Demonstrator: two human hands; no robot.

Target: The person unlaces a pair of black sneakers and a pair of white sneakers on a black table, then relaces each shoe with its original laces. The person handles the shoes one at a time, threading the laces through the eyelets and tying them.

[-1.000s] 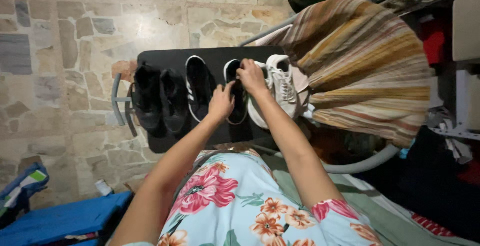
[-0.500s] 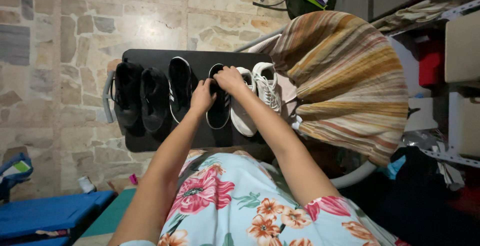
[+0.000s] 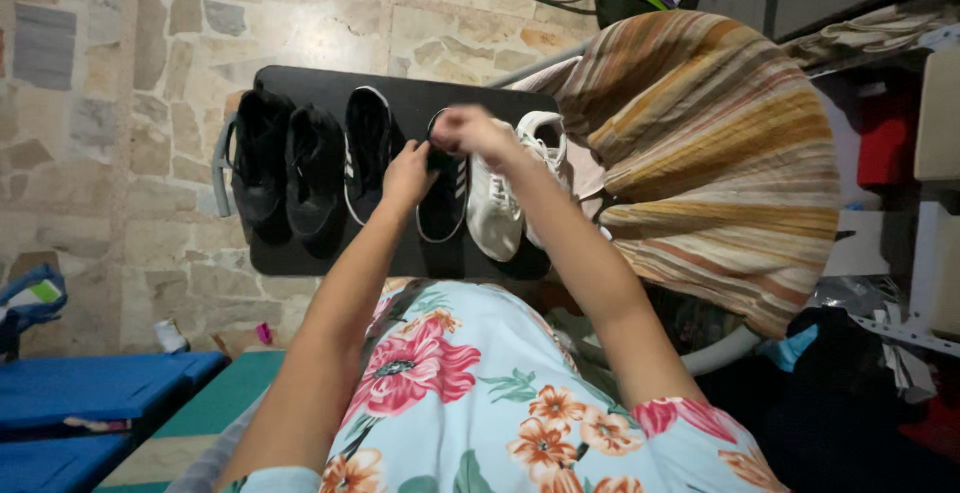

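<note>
Fingers of both hands pinch the black striped sneaker's [image 3: 443, 203] opening.

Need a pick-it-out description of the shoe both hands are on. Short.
Find the black board lying on the stone floor, with six shoes in a row. The shoe is fourth from the left, under the left hand and right hand. It is black with white side stripes, right beside the first white sneaker.
</note>
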